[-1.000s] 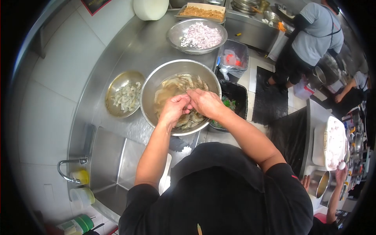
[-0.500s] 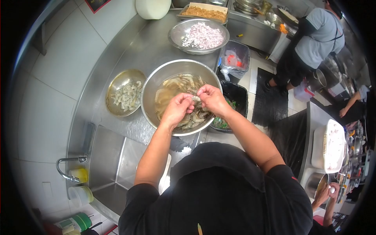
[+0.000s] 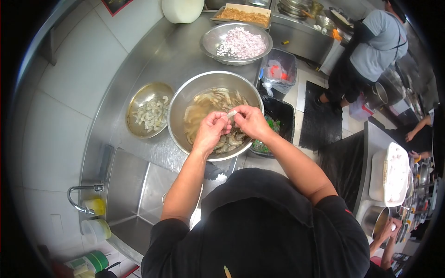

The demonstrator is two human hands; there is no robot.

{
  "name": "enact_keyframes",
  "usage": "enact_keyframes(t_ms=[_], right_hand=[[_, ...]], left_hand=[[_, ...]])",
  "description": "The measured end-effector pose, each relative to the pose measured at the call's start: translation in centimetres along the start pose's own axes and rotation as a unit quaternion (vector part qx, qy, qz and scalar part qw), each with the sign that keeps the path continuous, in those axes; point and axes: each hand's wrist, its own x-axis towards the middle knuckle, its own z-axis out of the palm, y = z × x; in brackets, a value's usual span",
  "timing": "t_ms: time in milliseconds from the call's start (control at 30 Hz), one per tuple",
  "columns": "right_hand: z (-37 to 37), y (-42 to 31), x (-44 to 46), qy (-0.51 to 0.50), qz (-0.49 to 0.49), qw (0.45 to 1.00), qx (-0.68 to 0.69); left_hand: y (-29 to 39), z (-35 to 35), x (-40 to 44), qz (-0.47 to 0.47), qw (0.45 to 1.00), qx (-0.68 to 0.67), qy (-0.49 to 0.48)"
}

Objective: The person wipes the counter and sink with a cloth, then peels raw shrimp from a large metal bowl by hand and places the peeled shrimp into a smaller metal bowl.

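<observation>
My left hand (image 3: 213,129) and my right hand (image 3: 250,121) meet over a large steel bowl (image 3: 178,99). Pinched between both sets of fingertips is a small pale shrimp (image 3: 232,113). Brownish water fills the bowl below, with many unpeeled shrimp (image 3: 225,144) in it. To the left, a smaller metal bowl (image 3: 136,99) holds a pile of peeled grey-white shrimp (image 3: 152,114). The fingers of each hand are closed at the tips, and they partly cover the shrimp between them.
Chopped pinkish pieces lie in a wide bowl (image 3: 208,42) behind. Lined bins (image 3: 288,121) with waste stand right of the counter. A sink (image 3: 125,180) with a faucet (image 3: 76,197) is at left. One person (image 3: 378,44) stands at upper right; another's hands (image 3: 388,231) hold an egg.
My hands stay over the large bowl, drawn slightly closer together. The shrimp now shows more plainly between the fingertips. At the right edge, a co-worker's arm has shifted.
</observation>
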Motion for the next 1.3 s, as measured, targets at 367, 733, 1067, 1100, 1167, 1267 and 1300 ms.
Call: enact_keyframes(t_ms=[367, 733, 1067, 1100, 1167, 1267, 1300], right_hand=[[0.2, -1.0, -0.2, 0.033, -0.312, 0.917, -0.244], [1.1, 1.5, 0.9, -0.006, -0.029, 0.998, -0.059], [-0.3, -1.2, 0.6, -0.001, -0.077, 0.979, -0.188], [-0.6, -0.7, 1.0, 0.029, -0.108, 0.979, -0.171], [-2.0, -1.4, 1.5, 0.103, -0.070, 0.984, -0.128], [-6.1, -1.6, 1.9, 0.180, -0.042, 0.976, -0.119], [-7.7, -1.2, 1.8, 0.186, -0.042, 0.968, -0.164]], left_hand=[[-0.8, -1.0, 0.0, -0.033, 0.998, -0.056, -0.016], [-1.5, -0.8, 0.2, 0.019, 1.000, -0.011, 0.013], [0.2, -0.2, -0.4, 0.056, 0.993, 0.089, 0.057], [0.5, -0.6, -0.3, 0.083, 0.991, 0.069, 0.080], [2.3, -2.6, -0.2, 0.148, 0.980, 0.073, 0.116], [6.4, -7.8, -0.4, 0.234, 0.945, 0.103, 0.203], [7.8, -10.2, -0.4, 0.245, 0.927, 0.157, 0.237]])
